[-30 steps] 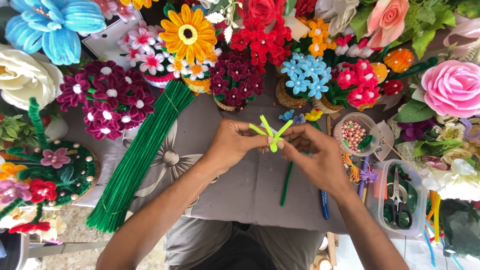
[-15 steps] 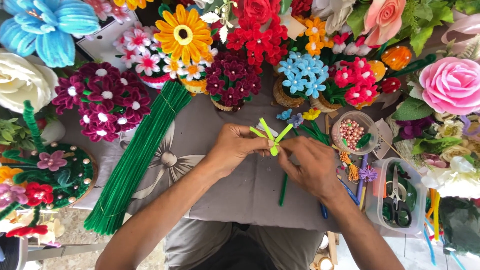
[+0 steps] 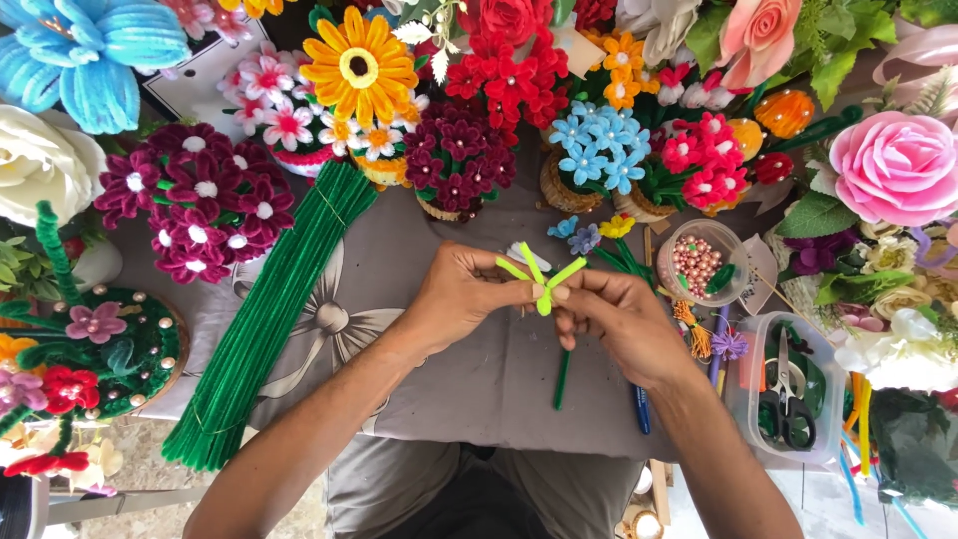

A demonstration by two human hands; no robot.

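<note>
Head view: two bare hands pinch a small lime-green fuzzy wire piece over a grey cloth-covered table crowded with handmade flowers.

Head view, closer: the left hand [image 3: 461,299] and the right hand [image 3: 619,319] meet fingertip to fingertip at the lime-green pipe-cleaner piece [image 3: 542,277], both closed on it in a pinch. The piece sits right between the two hands, equally near to each, its short arms fanning upward and outward from the pinched knot. Below the right hand's fingers a dark green pipe-cleaner stem [image 3: 562,379] runs nearly straight down toward the person; I cannot tell whether it joins the lime piece. A thick bundle of dark green pipe cleaners [image 3: 269,319] lies diagonally to the left, well apart, and a round clear cup of pink beads [image 3: 696,264] stands just beyond the right hand.
</note>
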